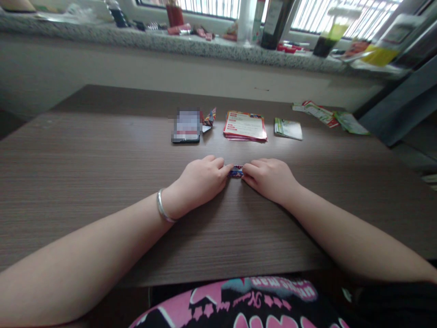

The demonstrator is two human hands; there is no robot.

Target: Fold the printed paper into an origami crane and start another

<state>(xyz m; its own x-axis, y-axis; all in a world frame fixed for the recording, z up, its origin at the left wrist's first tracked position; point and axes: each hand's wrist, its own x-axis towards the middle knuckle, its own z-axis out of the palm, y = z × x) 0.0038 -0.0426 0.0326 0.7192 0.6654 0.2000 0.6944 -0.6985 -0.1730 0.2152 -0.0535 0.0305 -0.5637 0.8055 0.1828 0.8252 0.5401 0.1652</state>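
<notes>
Between my two hands, low over the table, is a narrow folded strip of patterned paper (236, 172), blue and white with some red. My left hand (201, 180), with a silver bangle at the wrist, pinches the strip's left end. On the right end, the fingers of my right hand (271, 179) are closed too. Both ends of the strip are hidden under the fingers. Just beyond my hands lie a phone (186, 125), a folded piece of patterned paper (209, 119) and a stack of red-edged printed cards (245, 125).
A smaller green-and-white stack of paper (288, 129) lies right of the cards. Loose printed strips (321, 113) are near the table's far right corner. Bottles and small items crowd the granite windowsill (136, 43) behind the brown table (102, 159).
</notes>
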